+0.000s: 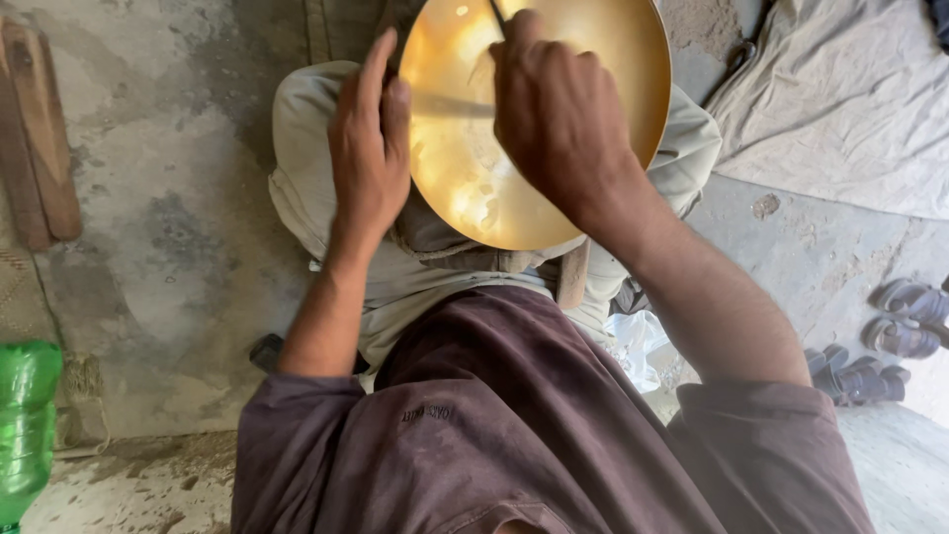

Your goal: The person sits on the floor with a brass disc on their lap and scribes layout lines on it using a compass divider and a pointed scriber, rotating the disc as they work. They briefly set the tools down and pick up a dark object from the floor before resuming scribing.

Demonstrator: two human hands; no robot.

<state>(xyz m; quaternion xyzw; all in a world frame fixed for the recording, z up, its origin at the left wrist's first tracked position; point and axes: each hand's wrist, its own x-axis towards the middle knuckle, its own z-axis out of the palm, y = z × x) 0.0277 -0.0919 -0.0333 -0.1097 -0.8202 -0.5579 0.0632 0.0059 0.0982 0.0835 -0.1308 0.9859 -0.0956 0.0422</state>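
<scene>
Brass dish [554,148] was steadied at its left rim by the left hand [368,148], fingers extended; a thin dark tool [496,15] was gripped over it by the right hand [559,114].

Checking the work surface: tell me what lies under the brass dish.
Under the brass dish show the person's light-trousered knees and a wooden block. The left hand steadies its rim; the right hand covers the tool's grip. What supports the dish's centre is hidden.
</scene>
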